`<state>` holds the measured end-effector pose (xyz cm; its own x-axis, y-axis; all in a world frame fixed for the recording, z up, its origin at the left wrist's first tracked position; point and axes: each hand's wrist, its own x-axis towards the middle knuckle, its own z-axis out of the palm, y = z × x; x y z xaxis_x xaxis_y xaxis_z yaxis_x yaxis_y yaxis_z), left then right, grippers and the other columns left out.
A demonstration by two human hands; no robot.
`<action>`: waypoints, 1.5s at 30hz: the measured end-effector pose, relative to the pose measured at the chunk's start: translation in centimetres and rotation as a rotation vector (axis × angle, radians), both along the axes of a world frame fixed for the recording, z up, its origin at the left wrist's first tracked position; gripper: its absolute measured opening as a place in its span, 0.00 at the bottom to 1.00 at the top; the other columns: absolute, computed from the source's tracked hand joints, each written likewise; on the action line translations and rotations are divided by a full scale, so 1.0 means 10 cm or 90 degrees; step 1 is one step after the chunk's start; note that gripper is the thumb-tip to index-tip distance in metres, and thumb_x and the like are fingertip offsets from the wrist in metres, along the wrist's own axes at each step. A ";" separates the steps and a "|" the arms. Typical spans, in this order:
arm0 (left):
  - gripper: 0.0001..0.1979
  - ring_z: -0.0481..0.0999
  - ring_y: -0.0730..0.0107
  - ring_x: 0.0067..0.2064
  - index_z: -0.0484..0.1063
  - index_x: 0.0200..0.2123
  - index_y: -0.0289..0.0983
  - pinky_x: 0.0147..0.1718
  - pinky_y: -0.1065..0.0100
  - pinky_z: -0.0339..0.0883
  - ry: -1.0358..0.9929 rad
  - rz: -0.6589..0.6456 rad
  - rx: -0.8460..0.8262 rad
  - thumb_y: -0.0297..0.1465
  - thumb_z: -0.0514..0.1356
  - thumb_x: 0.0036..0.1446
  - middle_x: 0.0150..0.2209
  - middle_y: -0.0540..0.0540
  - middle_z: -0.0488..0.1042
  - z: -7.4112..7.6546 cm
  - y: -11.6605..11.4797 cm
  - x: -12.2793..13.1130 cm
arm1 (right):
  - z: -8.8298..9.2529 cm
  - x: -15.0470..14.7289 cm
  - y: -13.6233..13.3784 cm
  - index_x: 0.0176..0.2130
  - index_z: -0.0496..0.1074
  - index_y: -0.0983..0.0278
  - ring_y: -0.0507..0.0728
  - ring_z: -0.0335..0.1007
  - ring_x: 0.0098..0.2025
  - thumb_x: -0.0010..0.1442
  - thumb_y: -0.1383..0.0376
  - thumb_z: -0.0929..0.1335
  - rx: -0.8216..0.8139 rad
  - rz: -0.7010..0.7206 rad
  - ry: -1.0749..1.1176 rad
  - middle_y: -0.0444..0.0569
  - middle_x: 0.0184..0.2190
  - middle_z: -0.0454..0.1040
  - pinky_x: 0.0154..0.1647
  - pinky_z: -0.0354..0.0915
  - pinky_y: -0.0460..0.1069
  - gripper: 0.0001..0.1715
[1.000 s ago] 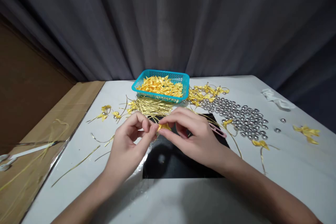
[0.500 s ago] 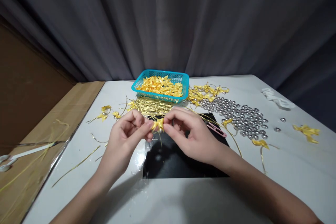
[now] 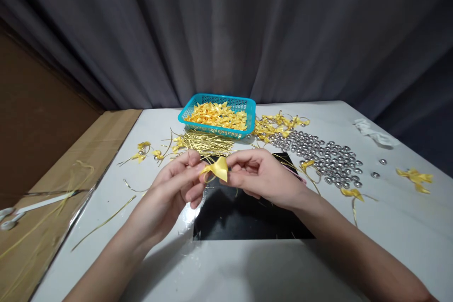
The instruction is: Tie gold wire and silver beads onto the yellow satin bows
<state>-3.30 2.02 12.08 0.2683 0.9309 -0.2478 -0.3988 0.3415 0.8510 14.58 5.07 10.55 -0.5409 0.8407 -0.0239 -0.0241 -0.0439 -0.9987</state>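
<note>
A small yellow ribbon bow (image 3: 220, 169) is held in the air over the black mat (image 3: 247, 219). My left hand (image 3: 179, 181) pinches its left end between thumb and fingers, where a thin gold cord loops below. From the other side, my right hand (image 3: 260, 174) has thumb and forefinger closed on the bow's right end. Just beyond my hands lies a heap of cut gold cords (image 3: 208, 142). Behind it stands a blue basket (image 3: 216, 130) full of yellow bows.
Many silver beads (image 3: 336, 160) spread over the right of the white table (image 3: 226, 269). Corded bows (image 3: 276, 125) lie beside the basket. A pink tool (image 3: 295, 172) is partly hidden behind my right hand. White scissors (image 3: 38, 205) rest on cardboard at the left; crumpled white material (image 3: 373, 133) lies far right.
The bow has turned between my fingers, so one broad ribbon loop now faces me. My right hand has shifted slightly right and flattened; more of the black mat shows.
</note>
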 end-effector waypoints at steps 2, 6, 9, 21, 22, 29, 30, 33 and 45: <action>0.09 0.54 0.86 0.17 0.62 0.29 0.38 0.16 0.83 0.55 -0.011 -0.012 -0.008 0.27 0.62 0.51 0.21 0.56 0.66 0.01 -0.01 -0.01 | 0.00 0.04 0.04 0.31 0.73 0.69 0.42 0.50 0.17 0.52 0.62 0.71 0.042 0.001 -0.008 0.37 0.16 0.59 0.16 0.48 0.40 0.10; 0.08 0.52 0.86 0.17 0.60 0.28 0.38 0.16 0.83 0.53 0.058 0.010 0.040 0.28 0.60 0.54 0.21 0.57 0.65 0.01 0.01 -0.02 | 0.04 0.11 0.07 0.44 0.71 0.67 0.42 0.53 0.20 0.52 0.66 0.70 0.086 0.054 -0.056 0.42 0.29 0.67 0.17 0.53 0.39 0.18; 0.08 0.53 0.84 0.18 0.59 0.28 0.39 0.18 0.81 0.54 0.127 0.008 0.077 0.29 0.59 0.56 0.21 0.57 0.64 -0.02 0.04 -0.02 | 0.06 0.10 0.04 0.49 0.67 0.66 0.43 0.55 0.19 0.55 0.62 0.68 0.034 0.097 -0.043 0.42 0.29 0.67 0.16 0.58 0.39 0.22; 0.13 0.56 0.80 0.20 0.68 0.36 0.39 0.17 0.78 0.53 0.199 0.034 0.073 0.40 0.63 0.49 0.22 0.55 0.62 -0.11 0.08 0.06 | -0.07 -0.02 0.04 0.36 0.69 0.67 0.41 0.55 0.14 0.56 0.60 0.68 -0.013 -0.051 0.059 0.41 0.25 0.70 0.13 0.57 0.38 0.12; 0.14 0.56 0.80 0.19 0.70 0.36 0.38 0.16 0.78 0.52 0.215 0.036 0.081 0.39 0.64 0.47 0.21 0.55 0.61 -0.11 0.08 0.07 | -0.07 -0.01 0.04 0.36 0.69 0.67 0.41 0.54 0.14 0.56 0.60 0.68 -0.015 -0.057 0.067 0.41 0.24 0.69 0.13 0.57 0.38 0.12; 0.08 0.54 0.80 0.19 0.75 0.27 0.36 0.16 0.76 0.50 0.287 0.051 0.137 0.35 0.63 0.49 0.21 0.53 0.64 -0.20 0.11 0.08 | -0.05 -0.02 0.03 0.36 0.69 0.67 0.41 0.53 0.14 0.57 0.60 0.68 -0.016 -0.047 0.075 0.40 0.24 0.68 0.13 0.57 0.38 0.11; 0.07 0.54 0.80 0.19 0.74 0.27 0.36 0.16 0.76 0.50 0.277 0.048 0.135 0.35 0.63 0.50 0.20 0.54 0.63 -0.20 0.11 0.08 | -0.05 -0.02 0.04 0.36 0.69 0.67 0.41 0.53 0.14 0.57 0.60 0.68 -0.016 -0.046 0.074 0.40 0.24 0.67 0.13 0.57 0.38 0.11; 0.07 0.54 0.80 0.20 0.72 0.27 0.37 0.17 0.77 0.51 0.214 0.041 0.110 0.34 0.62 0.52 0.19 0.55 0.58 -0.17 0.09 0.08 | -0.06 0.00 0.06 0.36 0.68 0.67 0.41 0.53 0.14 0.55 0.60 0.69 -0.021 -0.067 0.080 0.40 0.24 0.67 0.13 0.58 0.39 0.13; 0.05 0.62 0.81 0.21 0.71 0.24 0.35 0.17 0.79 0.60 -0.051 0.042 0.017 0.27 0.58 0.51 0.28 0.50 0.68 -0.08 0.06 0.10 | -0.10 0.00 0.10 0.35 0.67 0.67 0.41 0.52 0.14 0.52 0.57 0.70 -0.025 -0.059 0.084 0.39 0.23 0.66 0.12 0.58 0.39 0.17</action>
